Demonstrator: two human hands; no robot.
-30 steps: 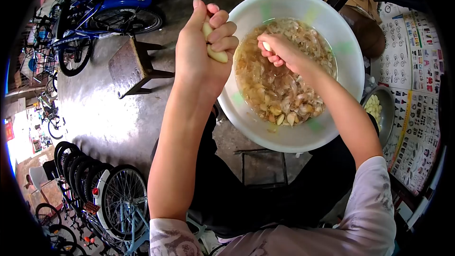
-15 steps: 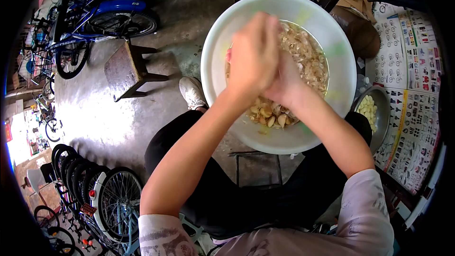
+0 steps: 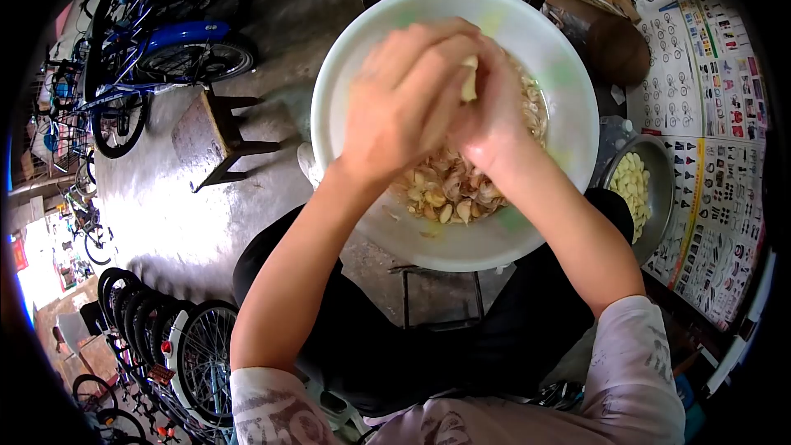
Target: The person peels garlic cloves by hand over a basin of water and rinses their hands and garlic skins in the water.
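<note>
Meeting above the white basin [image 3: 573, 128], the left hand [image 3: 383, 107] and the right hand [image 3: 501, 119] have one pale garlic clove [image 3: 470, 80] between them. It shows in the narrow gap where the left fingers [image 3: 424, 58] bend toward the other hand. These left fingers lie close together and curl over; the palm is hidden, so I cannot tell whether it contains more. The tips of the right fingers are covered too, and I cannot say which hand is truly pinching the clove.

Such a clove should be very light and rather firm, but its surface is probably slippery, since the basin below contains water [image 3: 541, 121] with loose skins [image 3: 471, 179] and unpeeled cloves [image 3: 449, 212]. For this reason, a gentle pinch across the widest part seems the safest hold; strong pressure near the pointed end could make it jump away, or bruise it. The skins, being thin, will likely cling to wet fingers and tear in small pieces, so the blunt end may offer a better edge to catch.

Beside the basin, on the right, a metal bowl [image 3: 662, 218] carries many peeled cloves [image 3: 630, 184]. They look smooth, and should slide easily over one another.
</note>
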